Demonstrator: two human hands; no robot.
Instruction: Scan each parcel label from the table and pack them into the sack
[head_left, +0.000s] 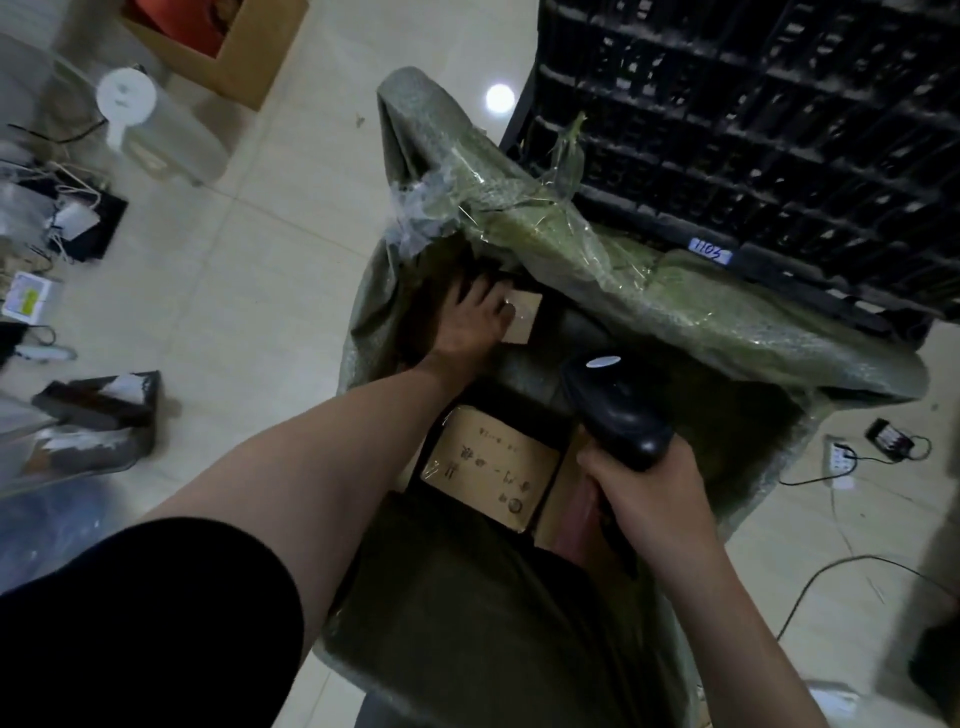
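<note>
A large green woven sack stands open on the floor in front of me. My left hand reaches deep inside it and grips a small brown cardboard parcel near the far wall. Closer to me in the sack lies a flat tan parcel with printed characters, wrapped in clear film. My right hand holds a black barcode scanner by its handle over the sack's right side, its head pointing into the sack.
Black plastic crates are stacked behind the sack at the right. Dark wrapped parcels lie on the floor to the left, near a white appliance, cables and a cardboard box. A power strip with cords lies on the right.
</note>
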